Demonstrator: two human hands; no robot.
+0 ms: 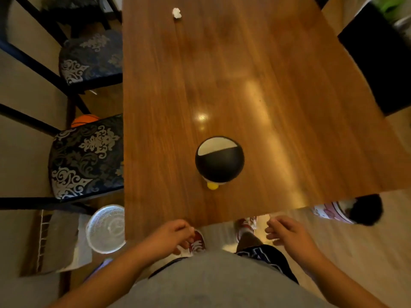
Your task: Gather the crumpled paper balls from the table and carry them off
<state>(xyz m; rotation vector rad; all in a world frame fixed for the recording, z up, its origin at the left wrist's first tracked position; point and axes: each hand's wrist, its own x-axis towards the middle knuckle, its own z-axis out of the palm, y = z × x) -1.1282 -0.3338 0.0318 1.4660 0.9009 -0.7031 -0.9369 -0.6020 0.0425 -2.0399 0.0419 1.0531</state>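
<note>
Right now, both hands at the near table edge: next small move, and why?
Probably step along the table and reach toward the crumpled paper ball. It lies alone at the far end, beyond the black-and-white round object, while the left hand and right hand hang loosely curled near the body, apparently holding nothing.

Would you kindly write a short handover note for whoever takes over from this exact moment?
Left hand: loosely curled at the near table edge; something small may be in the fingers, I cannot tell.
Right hand: half open, holding nothing, just off the near edge.
One paper ball lies at the far end of the table, untouched.
A black and white round object stands near the front; no other balls visible.
Left: walk round, pick up the ball, carry it off.
</note>
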